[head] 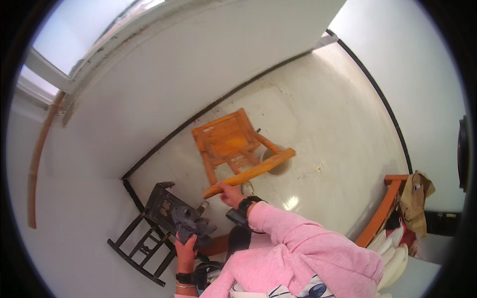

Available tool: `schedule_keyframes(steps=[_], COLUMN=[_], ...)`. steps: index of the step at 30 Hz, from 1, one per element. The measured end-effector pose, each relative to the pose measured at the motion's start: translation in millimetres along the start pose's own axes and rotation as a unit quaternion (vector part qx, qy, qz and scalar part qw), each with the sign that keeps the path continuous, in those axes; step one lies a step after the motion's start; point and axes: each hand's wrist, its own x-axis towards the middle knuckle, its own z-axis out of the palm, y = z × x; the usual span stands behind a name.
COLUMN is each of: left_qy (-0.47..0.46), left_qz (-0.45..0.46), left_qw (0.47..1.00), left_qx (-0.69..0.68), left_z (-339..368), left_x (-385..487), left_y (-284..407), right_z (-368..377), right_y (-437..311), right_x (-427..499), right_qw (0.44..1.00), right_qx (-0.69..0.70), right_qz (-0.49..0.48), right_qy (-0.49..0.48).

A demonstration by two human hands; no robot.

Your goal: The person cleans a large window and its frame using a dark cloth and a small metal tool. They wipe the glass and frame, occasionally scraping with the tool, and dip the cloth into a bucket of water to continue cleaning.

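My right hand (231, 196) grips the left end of the top rail of an orange wooden chair (227, 139). The chair's seat faces up and looks slightly blurred; whether its legs rest on the floor I cannot tell. In my left hand (185, 244) is a bunched dark grey cloth (190, 225), held in front of a dark wooden chair (166, 208) with a worn seat. That chair stands close to the wall corner. A pale bucket (279, 167) is partly hidden behind the orange chair's back.
White walls with a black skirting strip (223, 100) border the pale tiled floor (328, 111). A bamboo pole (35, 175) leans by the window at left. At right, an orange wooden frame (382, 212) stands beside a brown paper bag (413, 201). Small debris (318, 167) lies on the floor.
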Motion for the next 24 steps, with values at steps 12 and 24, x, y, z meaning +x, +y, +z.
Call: schedule_keyframes(steps=[12,24], left_qy=[-0.223,-0.313], left_qz=[-0.093,-0.024], left_qw=[0.959,0.926], left_qx=[0.147,0.209], left_z=[107.2,395.1], left_x=[18.6,148.7], left_y=[-88.3,-163.8], right_z=[-96.1,-319.3], right_y=[-60.7,-301.8], right_x=[-120.2,-40.0], right_qw=[0.873,0.884], right_qx=[-0.322,-0.453], right_qz=[0.249,-0.005], right_qy=[-0.270,-0.119])
